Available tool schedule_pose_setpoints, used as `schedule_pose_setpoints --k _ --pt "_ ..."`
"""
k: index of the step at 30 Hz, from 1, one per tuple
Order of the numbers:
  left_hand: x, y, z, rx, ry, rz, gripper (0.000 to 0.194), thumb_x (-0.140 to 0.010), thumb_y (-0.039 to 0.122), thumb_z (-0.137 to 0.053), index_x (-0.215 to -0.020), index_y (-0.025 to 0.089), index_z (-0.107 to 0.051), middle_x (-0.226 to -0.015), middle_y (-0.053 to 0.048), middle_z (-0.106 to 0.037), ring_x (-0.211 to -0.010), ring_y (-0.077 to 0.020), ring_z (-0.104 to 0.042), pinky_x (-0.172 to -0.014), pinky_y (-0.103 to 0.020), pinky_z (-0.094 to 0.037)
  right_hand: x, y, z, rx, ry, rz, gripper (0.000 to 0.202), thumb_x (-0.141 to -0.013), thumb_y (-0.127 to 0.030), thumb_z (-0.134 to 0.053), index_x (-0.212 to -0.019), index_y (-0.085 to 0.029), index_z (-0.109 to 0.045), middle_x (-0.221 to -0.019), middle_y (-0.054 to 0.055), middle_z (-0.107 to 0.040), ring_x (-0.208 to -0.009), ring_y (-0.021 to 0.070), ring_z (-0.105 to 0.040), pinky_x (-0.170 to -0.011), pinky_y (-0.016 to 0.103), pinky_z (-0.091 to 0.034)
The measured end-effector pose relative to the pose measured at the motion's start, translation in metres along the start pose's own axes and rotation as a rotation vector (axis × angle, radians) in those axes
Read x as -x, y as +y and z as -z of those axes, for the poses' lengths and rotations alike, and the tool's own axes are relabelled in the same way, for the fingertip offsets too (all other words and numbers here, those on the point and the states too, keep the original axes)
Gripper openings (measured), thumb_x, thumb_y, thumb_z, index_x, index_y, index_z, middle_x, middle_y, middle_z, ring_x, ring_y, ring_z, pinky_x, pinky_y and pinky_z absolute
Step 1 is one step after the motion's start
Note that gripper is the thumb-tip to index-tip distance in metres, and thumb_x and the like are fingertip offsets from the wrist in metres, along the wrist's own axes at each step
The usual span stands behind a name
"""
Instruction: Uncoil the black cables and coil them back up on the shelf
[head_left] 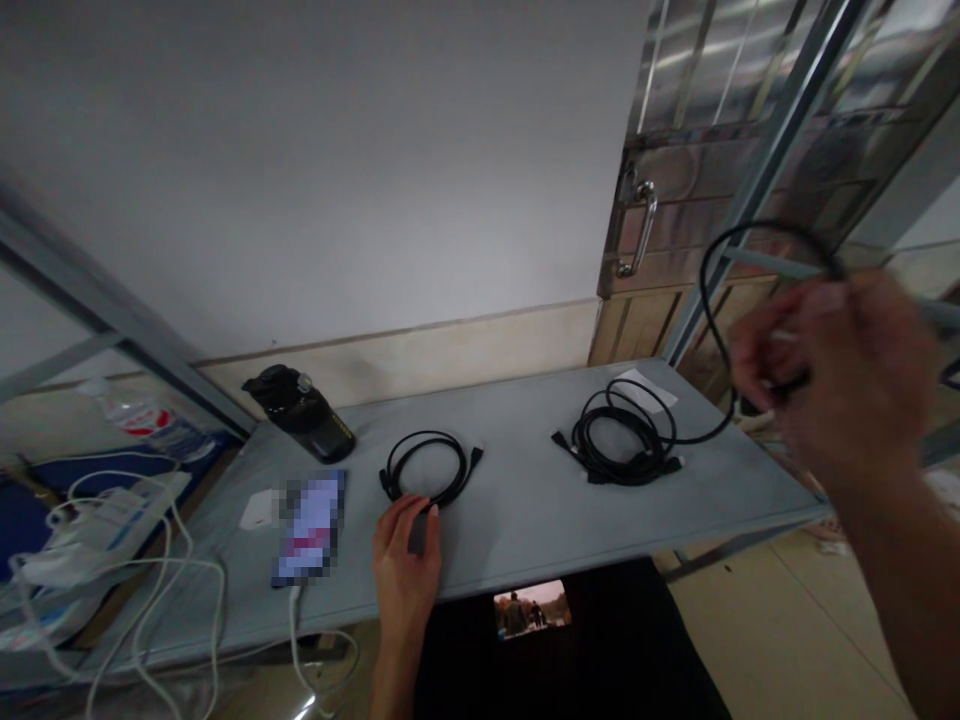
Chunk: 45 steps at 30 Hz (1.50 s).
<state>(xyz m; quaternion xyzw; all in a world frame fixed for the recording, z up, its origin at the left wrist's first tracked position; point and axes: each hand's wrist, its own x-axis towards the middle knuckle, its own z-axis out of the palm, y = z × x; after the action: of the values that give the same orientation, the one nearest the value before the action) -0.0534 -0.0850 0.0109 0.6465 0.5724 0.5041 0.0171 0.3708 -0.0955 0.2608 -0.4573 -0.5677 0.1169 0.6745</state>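
A loop of black cable (pixel 709 290) hangs from my raised right hand (pixel 847 370), whose fingers are closed around it; the hand is somewhat blurred. That cable runs down to a coiled bundle of black cables (pixel 581 450) on the right part of the table, where connector ends stick out. My left hand (pixel 409 550) lies at the near edge of a smaller coiled black cable (pixel 459 455). Its fingertips touch the coil, with thumb and fingers apart. Plugs show at the sides of this smaller coil.
On the grey table (pixel 517 520) are a black bottle (pixel 304 415), a phone (pixel 311 525) with a white cord, and white paper (pixel 645 390). A power strip (pixel 112 530) and plastic bottle (pixel 154 420) are at left. A lit screen (pixel 532 610) shows below the table's front edge.
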Motion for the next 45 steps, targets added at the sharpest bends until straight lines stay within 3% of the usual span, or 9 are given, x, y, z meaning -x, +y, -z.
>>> schedule_pose_setpoints --k 6,10,12,18,25,31,36,42,45 --pt "0.006 -0.004 0.002 -0.006 -0.004 -0.084 0.022 -0.108 0.039 -0.072 -0.124 0.024 -0.078 -0.129 -0.012 -0.076 -0.125 -0.0312 -0.074 -0.115 -0.055 -0.059 0.064 0.108 -0.022 0.667 -0.467 -0.09 0.043 -0.117 -0.056 -0.043 -0.1 -0.025 -0.066 -0.078 0.005 -0.072 -0.071 0.0246 -0.071 -0.069 0.037 -0.053" --pt "0.009 -0.006 0.002 -0.057 -0.016 -0.104 0.026 -0.109 0.041 -0.071 -0.128 0.023 -0.075 -0.132 -0.013 -0.074 -0.128 -0.0327 -0.072 -0.116 -0.058 -0.058 0.102 0.161 -0.022 0.992 -0.825 -0.132 0.036 -0.109 -0.056 -0.066 -0.118 -0.023 -0.075 -0.088 0.008 -0.08 -0.09 0.0329 -0.081 -0.073 0.037 -0.052" --pt "0.01 -0.006 0.002 -0.074 -0.027 -0.097 0.028 -0.11 0.042 -0.069 -0.129 0.023 -0.074 -0.134 -0.014 -0.073 -0.128 -0.0332 -0.071 -0.116 -0.059 -0.058 0.111 0.172 -0.022 1.02 -0.879 -0.138 0.033 -0.106 -0.053 -0.07 -0.118 -0.023 -0.076 -0.089 0.008 -0.082 -0.092 0.0341 -0.082 -0.072 0.036 -0.051" --pt "0.009 -0.006 0.001 -0.078 -0.039 -0.109 0.027 -0.11 0.043 -0.069 -0.128 0.023 -0.074 -0.131 -0.013 -0.073 -0.127 -0.0341 -0.071 -0.114 -0.061 -0.058 0.105 0.178 -0.014 1.055 -0.869 -0.116 0.036 -0.117 -0.047 -0.048 -0.113 -0.022 -0.073 -0.106 0.014 -0.084 -0.101 0.0342 -0.082 -0.077 0.037 -0.052" --pt "0.01 -0.005 0.0 -0.085 -0.032 -0.11 0.028 -0.111 0.045 -0.067 -0.128 0.024 -0.073 -0.13 -0.013 -0.074 -0.126 -0.0342 -0.07 -0.114 -0.06 -0.057 0.11 0.187 0.002 0.832 -0.979 -0.168 0.025 -0.104 -0.047 -0.07 -0.105 -0.023 -0.066 -0.11 0.011 -0.08 -0.102 0.03 -0.079 -0.082 0.035 -0.052" --pt "0.009 -0.004 0.0 -0.072 -0.033 -0.102 0.025 -0.11 0.045 -0.068 -0.124 0.026 -0.075 -0.128 -0.012 -0.075 -0.125 -0.034 -0.071 -0.113 -0.059 -0.058 0.095 0.185 0.007 0.701 -0.746 -0.28 0.05 -0.103 -0.075 -0.054 -0.089 -0.027 -0.056 -0.086 0.008 -0.073 -0.08 0.0306 -0.073 -0.075 0.04 -0.051" --pt "0.01 -0.005 -0.001 -0.073 -0.036 -0.104 0.026 -0.109 0.045 -0.068 -0.124 0.026 -0.075 -0.128 -0.012 -0.075 -0.124 -0.0345 -0.071 -0.112 -0.06 -0.058 0.065 0.147 0.006 0.518 -0.41 -0.23 0.06 -0.103 -0.086 -0.051 -0.087 -0.028 -0.055 -0.078 0.004 -0.067 -0.073 0.0255 -0.066 -0.07 0.038 -0.051" --pt "0.007 -0.003 0.004 -0.016 -0.047 -0.109 0.025 -0.108 0.041 -0.072 -0.127 0.026 -0.076 -0.128 -0.011 -0.076 -0.123 -0.0328 -0.072 -0.111 -0.058 -0.058 0.066 0.061 -0.01 0.158 0.073 -0.089 0.051 -0.116 -0.066 -0.052 -0.085 -0.027 -0.049 -0.069 -0.004 -0.055 -0.055 0.0143 -0.049 -0.051 0.029 -0.038" --pt "0.014 0.014 0.006 0.072 -0.099 -0.083 0.024 -0.107 0.041 -0.074 -0.127 0.027 -0.078 -0.129 -0.011 -0.077 -0.124 -0.0321 -0.072 -0.112 -0.056 -0.058 0.086 0.029 -0.03 -0.135 0.119 -0.1 0.043 -0.117 -0.055 -0.058 -0.087 -0.028 -0.045 -0.063 -0.008 -0.047 -0.048 0.0119 -0.04 -0.044 0.026 -0.029"
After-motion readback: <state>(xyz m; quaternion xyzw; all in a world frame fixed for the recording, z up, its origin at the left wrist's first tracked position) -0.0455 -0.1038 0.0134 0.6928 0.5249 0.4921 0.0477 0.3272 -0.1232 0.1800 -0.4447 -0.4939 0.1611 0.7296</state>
